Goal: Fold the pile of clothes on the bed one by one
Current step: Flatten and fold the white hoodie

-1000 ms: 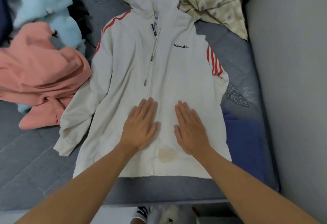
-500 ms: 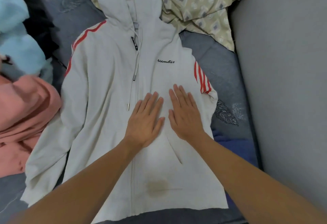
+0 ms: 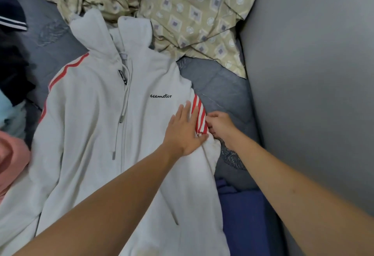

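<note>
The bed (image 3: 218,85), covered in grey-blue quilting, bears a white zip hoodie (image 3: 97,134) laid front-up, hood toward a patterned beige sheet (image 3: 194,12) at the head end and a grey wall (image 3: 313,73) along the right side. A second earlier both hands lay flat and side by side on the lower front panel, smoothing it; they have since travelled up and to the right, to the garment's right-hand shoulder. The left hand (image 3: 185,129) now rests with fingers straight on the chest beside the red-striped sleeve (image 3: 199,116), pinning the body flat and grasping nothing. The right hand (image 3: 219,127) has curled its fingers at the sleeve's outer edge and appears to pinch the folded-under fabric there, though the exact hold is partly hidden by the cloth. This shift suggests that smoothing is finished and the first fold, or the freeing of the tucked sleeve, is beginning. The opposite sleeve lies spread at the left, toward a pink garment (image 3: 12,160) and dark clothing (image 3: 12,69) still awaiting their turn; a blue garment (image 3: 242,215) lies near the right edge below the hands.
</note>
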{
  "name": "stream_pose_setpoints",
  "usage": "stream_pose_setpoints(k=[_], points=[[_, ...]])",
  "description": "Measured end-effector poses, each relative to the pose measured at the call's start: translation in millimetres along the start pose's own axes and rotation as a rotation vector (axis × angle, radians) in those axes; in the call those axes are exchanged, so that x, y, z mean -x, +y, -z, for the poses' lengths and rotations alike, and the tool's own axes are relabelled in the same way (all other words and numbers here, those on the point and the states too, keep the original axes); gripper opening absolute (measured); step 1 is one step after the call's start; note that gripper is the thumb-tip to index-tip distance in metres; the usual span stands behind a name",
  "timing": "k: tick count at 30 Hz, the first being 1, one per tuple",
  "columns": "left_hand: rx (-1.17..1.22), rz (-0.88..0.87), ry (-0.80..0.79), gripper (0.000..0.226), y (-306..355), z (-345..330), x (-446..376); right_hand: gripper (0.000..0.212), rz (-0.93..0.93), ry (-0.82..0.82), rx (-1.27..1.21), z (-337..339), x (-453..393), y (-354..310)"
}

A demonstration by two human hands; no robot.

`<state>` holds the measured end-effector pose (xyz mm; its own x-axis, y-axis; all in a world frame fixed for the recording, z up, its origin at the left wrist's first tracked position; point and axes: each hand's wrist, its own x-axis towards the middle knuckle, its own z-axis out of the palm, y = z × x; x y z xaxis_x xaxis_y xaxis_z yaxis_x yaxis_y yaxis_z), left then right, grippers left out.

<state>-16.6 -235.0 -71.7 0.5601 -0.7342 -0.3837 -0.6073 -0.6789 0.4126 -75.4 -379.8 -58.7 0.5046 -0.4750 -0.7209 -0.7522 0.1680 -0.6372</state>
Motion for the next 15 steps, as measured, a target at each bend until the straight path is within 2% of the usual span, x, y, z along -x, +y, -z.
stream_pose_setpoints(k=[4,6,8,12,15], points=[[0.049,-0.014,0.08,0.101,-0.5,-14.1,2.3,0.009,-0.006,-0.207,0.077,9.7,-8.7,-2.8],[0.105,-0.036,0.141,0.103,-8.6,-18.9,5.5,0.003,0.052,-0.256,0.172,10.1,-11.1,-1.6],[0.157,-0.024,0.176,0.103,-14.6,-22.1,8.8,0.009,0.115,-0.28,0.186,7.5,-12.8,0.0],[0.219,-0.02,0.25,0.084,-21.7,-24.5,13.5,0.016,0.109,-0.293,0.084,4.1,-11.5,5.3],[0.263,0.034,0.306,0.069,-22.3,-18.0,19.0,0.02,0.063,-0.247,-0.142,8.8,-7.1,2.6]])
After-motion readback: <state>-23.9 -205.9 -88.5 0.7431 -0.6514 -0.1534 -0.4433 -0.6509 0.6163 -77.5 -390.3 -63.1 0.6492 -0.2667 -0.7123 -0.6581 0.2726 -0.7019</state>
